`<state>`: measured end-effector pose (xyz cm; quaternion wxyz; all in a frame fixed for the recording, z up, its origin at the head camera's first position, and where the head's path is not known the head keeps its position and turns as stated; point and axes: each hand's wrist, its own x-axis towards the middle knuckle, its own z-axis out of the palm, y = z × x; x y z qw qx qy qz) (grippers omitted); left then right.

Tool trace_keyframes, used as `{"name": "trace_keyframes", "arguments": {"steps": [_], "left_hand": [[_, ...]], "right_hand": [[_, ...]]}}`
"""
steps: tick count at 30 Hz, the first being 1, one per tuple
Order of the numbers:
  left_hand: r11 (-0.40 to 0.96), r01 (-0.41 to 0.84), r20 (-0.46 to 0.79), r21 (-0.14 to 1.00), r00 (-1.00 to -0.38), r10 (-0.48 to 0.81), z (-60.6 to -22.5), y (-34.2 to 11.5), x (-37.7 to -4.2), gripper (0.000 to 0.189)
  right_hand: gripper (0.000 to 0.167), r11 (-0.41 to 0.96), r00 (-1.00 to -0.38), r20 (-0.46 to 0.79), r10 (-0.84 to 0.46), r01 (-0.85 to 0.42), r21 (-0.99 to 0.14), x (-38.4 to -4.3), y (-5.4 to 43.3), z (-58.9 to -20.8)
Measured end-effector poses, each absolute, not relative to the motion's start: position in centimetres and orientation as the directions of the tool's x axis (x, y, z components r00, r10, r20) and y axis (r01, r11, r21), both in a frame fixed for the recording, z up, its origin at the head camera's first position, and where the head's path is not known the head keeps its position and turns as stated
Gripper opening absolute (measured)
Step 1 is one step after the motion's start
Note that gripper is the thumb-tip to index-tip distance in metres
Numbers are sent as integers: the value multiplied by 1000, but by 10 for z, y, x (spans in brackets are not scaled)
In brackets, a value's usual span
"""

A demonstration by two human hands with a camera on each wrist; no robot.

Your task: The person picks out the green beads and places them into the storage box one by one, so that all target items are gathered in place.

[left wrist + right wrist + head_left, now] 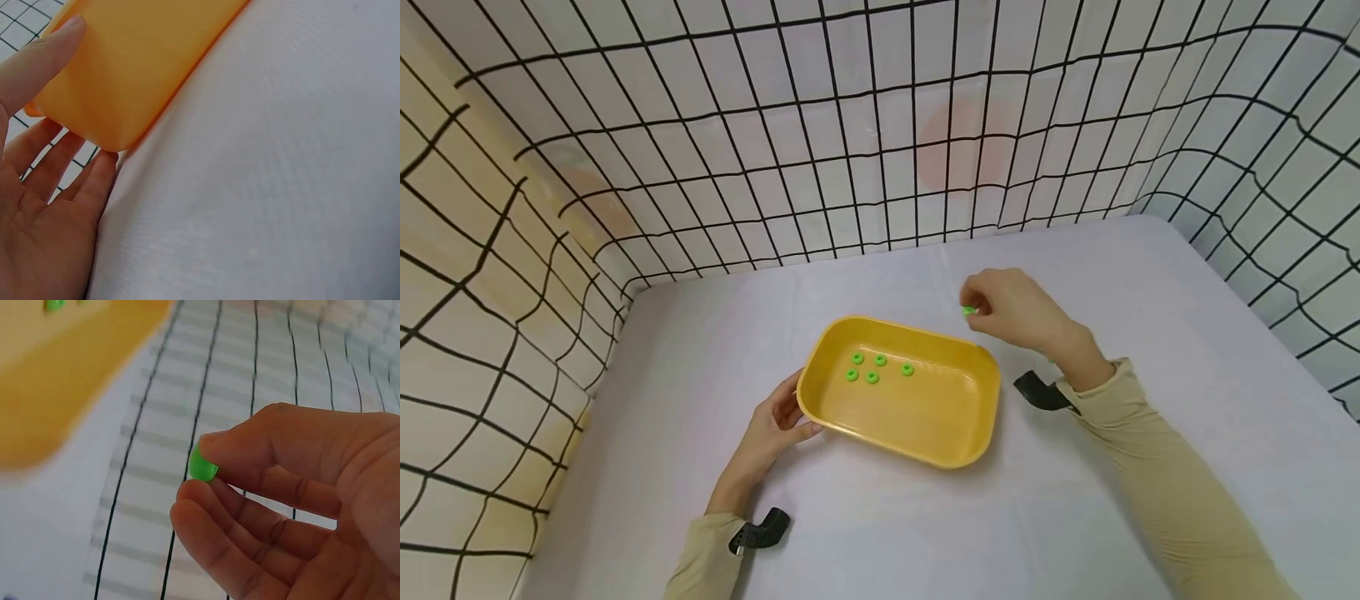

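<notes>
A yellow rectangular tray [925,421] with rounded corners sits on the white cloth, turned slightly askew. Inside it, toward the left, lie several small green rings [872,377]. My left hand [775,425] holds the tray's left end; in the left wrist view the thumb [53,53] presses on its outer wall while the other fingers reach round the corner. Above the cloth, just past the tray's back right corner, my right hand [1018,312] pinches one small green ring [203,465] between thumb and fingertips.
Black wire mesh [880,150] walls the back and both sides of the white-covered table [880,533]. Another bit of green [1051,360] peeks out beneath the right wrist. Each wrist wears a black camera strap [1041,392].
</notes>
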<state>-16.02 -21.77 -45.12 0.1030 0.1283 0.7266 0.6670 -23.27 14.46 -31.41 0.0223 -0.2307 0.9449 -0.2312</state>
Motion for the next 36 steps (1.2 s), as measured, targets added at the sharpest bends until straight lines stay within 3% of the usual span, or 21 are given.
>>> {"name": "trace_keyframes", "arguments": {"steps": [6,10,15,21,36], "left_hand": [[81,48,19,996,-944,329,-452,-218,-162,81],[90,38,7,995,-946,325,-452,-217,-163,82],[75,36,9,997,-942,334,-453,-217,-164,82],[62,66,41,996,-941,335,-454,-221,-164,82],[86,69,37,994,-943,331,-453,-219,-163,83]], "right_hand": [[11,749,-754,-107,-648,-607,-264,-228,71,-328],[8,710,-686,-188,-703,-660,-246,-231,49,-345],[15,715,-666,-261,-699,-650,-255,-241,44,-360],[14,685,-632,-265,-729,-673,-280,-246,40,-367],[12,699,-638,-286,-715,-653,-293,-243,38,-375]]}}
